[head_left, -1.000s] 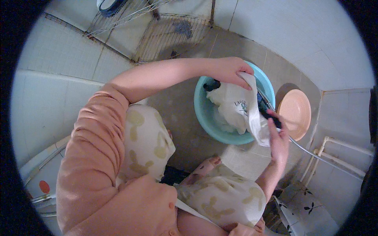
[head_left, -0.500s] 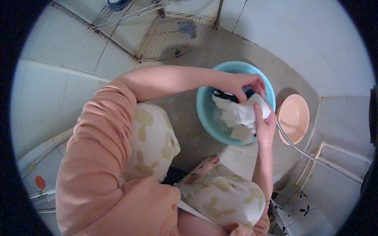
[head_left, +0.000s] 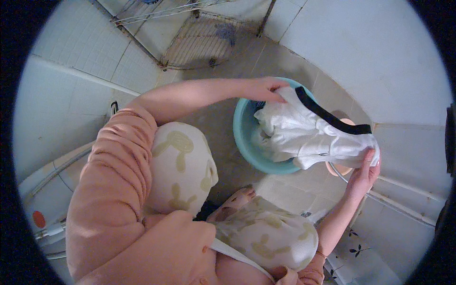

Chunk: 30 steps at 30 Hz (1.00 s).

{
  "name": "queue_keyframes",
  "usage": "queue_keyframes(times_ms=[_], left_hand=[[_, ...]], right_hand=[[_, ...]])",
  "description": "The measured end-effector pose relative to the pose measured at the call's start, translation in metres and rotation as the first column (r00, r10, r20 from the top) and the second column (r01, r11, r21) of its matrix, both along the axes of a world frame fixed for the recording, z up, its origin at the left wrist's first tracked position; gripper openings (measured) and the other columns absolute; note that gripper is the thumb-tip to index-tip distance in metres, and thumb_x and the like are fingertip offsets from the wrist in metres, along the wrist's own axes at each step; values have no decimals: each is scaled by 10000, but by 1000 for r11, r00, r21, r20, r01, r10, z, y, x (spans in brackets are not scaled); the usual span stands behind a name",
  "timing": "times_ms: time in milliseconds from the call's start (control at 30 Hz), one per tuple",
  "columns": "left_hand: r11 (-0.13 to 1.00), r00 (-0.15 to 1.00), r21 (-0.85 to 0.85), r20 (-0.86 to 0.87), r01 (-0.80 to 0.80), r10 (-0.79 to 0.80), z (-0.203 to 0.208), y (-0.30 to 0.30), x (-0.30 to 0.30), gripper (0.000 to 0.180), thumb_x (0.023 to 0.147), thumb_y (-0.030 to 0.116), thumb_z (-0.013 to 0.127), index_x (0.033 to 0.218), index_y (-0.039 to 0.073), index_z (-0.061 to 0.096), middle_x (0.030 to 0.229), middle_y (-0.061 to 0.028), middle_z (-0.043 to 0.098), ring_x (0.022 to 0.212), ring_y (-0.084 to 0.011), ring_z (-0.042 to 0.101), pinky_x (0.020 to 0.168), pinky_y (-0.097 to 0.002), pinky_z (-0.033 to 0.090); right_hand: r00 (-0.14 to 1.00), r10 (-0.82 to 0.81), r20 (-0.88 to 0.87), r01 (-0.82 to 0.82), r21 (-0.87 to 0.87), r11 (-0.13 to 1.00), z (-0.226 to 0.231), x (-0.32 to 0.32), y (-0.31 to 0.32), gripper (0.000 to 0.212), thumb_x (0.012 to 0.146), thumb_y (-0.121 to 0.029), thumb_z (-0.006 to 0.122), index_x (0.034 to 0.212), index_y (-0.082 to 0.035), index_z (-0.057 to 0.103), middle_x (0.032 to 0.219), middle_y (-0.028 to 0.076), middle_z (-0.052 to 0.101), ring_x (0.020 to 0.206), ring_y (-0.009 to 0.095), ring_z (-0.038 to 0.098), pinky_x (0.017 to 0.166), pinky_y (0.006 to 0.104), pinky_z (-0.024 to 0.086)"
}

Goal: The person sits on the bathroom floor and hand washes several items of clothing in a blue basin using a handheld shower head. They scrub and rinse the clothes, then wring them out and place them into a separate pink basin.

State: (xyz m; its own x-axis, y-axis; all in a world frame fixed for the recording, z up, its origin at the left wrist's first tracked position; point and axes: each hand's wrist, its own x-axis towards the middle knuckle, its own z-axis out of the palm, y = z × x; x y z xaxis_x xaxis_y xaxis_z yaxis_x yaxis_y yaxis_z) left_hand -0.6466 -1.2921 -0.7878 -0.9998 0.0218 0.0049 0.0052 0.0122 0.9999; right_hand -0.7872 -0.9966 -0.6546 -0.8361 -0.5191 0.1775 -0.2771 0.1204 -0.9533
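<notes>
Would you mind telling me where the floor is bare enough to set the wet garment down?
Bare floor lies between the blue basin and the wire rack, and on the pale tiles between basin and knee. Crowded: the basin's right, where the pink basin, pipe and right hand meet.

Behind my basin I've got a metal wire rack (head_left: pixel 209 40) leaning in the tiled corner, a peach plastic bowl (head_left: pixel 343 168) just beside the basin, and white pipes (head_left: pixel 403 206) along the wall.
</notes>
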Motion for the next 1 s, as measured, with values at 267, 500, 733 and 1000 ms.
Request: queue_keyframes(times_ms=[267,500,733,1000], left_hand=[[956,961,-101,-74,-274,267,54,-4,-5,239,828,156,551,1037,57,490,934,-16,535,894,-96,481,784,-248,410],[987,985,-29,-75,-158,155,121,42,-32,346,750,198,588,1050,45,510,949,-57,558,909,-145,512,791,-288,422],[982,835,-176,-548,-62,-46,204,83,-50,438,679,293,683,990,10,561,904,-117,605,853,-190,566,745,-287,441],[951,614,-269,-780,-155,-121,260,89,-48,498,656,329,712,1007,5,569,922,-124,614,860,-201,578,749,-296,456]], right_hand=[[911,-57,409,47,33,998,-47,-14,13,312,892,-211,540,1131,-11,536,1071,68,586,950,121,532,833,265,403],[969,245,23,-242,274,931,-10,9,-16,623,594,-131,824,1097,-17,473,1015,39,535,950,146,508,843,290,406],[898,86,-431,7,210,978,58,38,-56,679,628,-175,800,1168,7,431,1120,94,499,1017,165,483,884,305,380],[881,-180,-438,97,-206,974,162,44,-48,405,800,-169,639,1128,13,485,1078,123,564,968,184,552,835,285,428]])
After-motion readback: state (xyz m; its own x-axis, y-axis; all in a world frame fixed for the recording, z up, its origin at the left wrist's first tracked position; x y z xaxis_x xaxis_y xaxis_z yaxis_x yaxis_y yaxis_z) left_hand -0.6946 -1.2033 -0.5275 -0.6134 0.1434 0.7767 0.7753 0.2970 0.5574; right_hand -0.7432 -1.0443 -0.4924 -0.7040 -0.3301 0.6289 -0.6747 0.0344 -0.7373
